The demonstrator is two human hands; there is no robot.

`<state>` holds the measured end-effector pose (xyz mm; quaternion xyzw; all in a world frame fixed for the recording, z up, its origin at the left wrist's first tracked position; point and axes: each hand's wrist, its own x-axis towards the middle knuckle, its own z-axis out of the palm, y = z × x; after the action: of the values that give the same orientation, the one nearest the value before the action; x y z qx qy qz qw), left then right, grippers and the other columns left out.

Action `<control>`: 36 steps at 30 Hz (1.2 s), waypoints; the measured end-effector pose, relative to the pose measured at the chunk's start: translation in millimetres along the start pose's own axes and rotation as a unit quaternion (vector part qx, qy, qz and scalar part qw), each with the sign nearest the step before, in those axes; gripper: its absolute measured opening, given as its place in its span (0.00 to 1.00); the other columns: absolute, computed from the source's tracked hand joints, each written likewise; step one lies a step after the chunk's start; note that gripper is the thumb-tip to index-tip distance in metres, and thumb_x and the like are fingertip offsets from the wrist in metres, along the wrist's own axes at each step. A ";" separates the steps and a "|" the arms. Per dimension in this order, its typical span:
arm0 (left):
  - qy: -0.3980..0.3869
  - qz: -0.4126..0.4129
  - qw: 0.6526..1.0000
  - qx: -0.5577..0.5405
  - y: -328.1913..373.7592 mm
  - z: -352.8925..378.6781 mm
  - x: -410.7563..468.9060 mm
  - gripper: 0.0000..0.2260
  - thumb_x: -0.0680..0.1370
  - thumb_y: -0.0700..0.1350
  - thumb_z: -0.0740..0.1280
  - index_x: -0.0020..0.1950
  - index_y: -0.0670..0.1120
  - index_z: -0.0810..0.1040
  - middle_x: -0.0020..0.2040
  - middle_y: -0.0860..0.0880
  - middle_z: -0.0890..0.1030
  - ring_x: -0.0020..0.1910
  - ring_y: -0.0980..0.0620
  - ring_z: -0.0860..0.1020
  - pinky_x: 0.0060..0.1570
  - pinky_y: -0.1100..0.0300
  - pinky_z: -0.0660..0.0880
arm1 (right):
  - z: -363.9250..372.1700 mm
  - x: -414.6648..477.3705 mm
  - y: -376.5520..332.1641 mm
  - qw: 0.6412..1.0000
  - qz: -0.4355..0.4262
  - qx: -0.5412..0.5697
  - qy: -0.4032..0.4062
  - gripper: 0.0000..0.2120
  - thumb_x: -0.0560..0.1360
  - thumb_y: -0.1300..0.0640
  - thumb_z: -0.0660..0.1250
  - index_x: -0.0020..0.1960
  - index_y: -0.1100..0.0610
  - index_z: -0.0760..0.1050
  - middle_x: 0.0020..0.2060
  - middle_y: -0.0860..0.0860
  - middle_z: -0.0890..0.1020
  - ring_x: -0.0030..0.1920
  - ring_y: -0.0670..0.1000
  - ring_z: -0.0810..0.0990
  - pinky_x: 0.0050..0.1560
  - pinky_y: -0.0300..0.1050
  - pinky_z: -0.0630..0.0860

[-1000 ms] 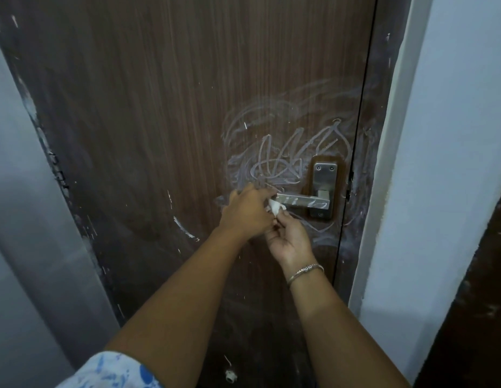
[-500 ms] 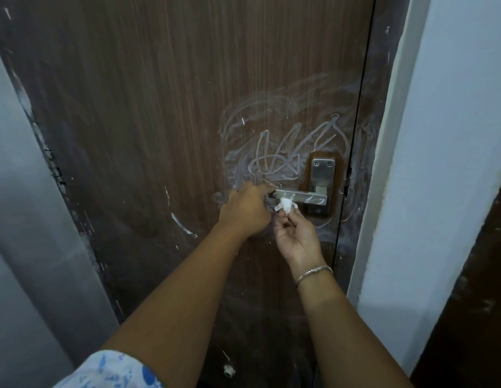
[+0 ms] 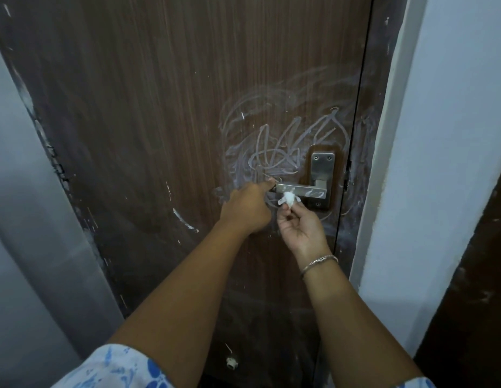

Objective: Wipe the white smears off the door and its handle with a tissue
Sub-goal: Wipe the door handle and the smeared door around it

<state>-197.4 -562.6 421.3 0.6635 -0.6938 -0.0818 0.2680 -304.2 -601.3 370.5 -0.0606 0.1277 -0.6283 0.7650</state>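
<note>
Right hand of mine, palm turned toward me, pinches a small crumpled white tissue between thumb and fingertips and holds it against the lower edge of the metal handle, partway along the lever. A thin silver bracelet sits on that wrist. Just to the left, my left hand shows its back to me, fingers curled, gripping the free left end of the lever. The handle runs level from that end to a steel backplate with screws, fixed near the right edge of a dark brown wood-grain door. White smears loop and scribble across the door above and left of the handle, with a fainter haze around the backplate and along the door's right edge; pale streaks show on the lever itself. A short white streak lies on the door to the lower left of my hands. A pale wall stands on the right, and a blue-and-white patterned sleeve shows at the near edge
</note>
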 end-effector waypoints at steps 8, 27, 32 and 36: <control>-0.008 0.001 1.000 0.000 2.1 -1.5 -3.1 0.31 0.71 0.39 0.62 0.72 0.58 0.62 0.62 0.41 0.75 0.57 0.37 0.75 0.55 0.42 0.75 | -15.8 -5.6 -20.1 0.999 -0.023 0.049 -0.006 0.07 0.78 0.68 0.55 0.48 0.64 0.72 0.43 0.60 0.74 0.37 0.49 0.72 0.27 0.34 0.74; -0.020 0.007 0.999 -0.032 -1.8 -0.5 0.8 0.30 0.72 0.39 0.63 0.72 0.59 0.62 0.61 0.41 0.75 0.54 0.36 0.77 0.52 0.41 0.76 | -15.6 -9.1 -43.8 0.996 -0.085 -0.007 0.018 0.10 0.79 0.69 0.54 0.47 0.63 0.73 0.42 0.57 0.74 0.38 0.47 0.72 0.27 0.31 0.73; -0.016 0.001 0.999 -0.034 -0.3 -0.6 4.2 0.29 0.73 0.38 0.63 0.71 0.57 0.64 0.57 0.40 0.78 0.53 0.35 0.77 0.51 0.41 0.77 | -16.6 -7.8 -44.8 0.992 -0.110 -0.054 0.014 0.10 0.78 0.70 0.55 0.47 0.62 0.74 0.44 0.57 0.75 0.39 0.48 0.73 0.28 0.31 0.74; -0.019 -0.001 0.999 -0.033 0.1 -1.6 3.5 0.29 0.73 0.39 0.63 0.71 0.58 0.64 0.56 0.38 0.78 0.53 0.35 0.77 0.50 0.42 0.76 | -20.6 -10.6 -41.6 0.990 -0.113 -0.087 0.003 0.11 0.78 0.71 0.55 0.48 0.63 0.74 0.44 0.58 0.76 0.39 0.48 0.74 0.28 0.32 0.73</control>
<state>-196.6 -565.6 423.6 0.6535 -0.6949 -0.1179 0.2761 -351.0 -598.0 362.5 -0.1391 0.1769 -0.6972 0.6806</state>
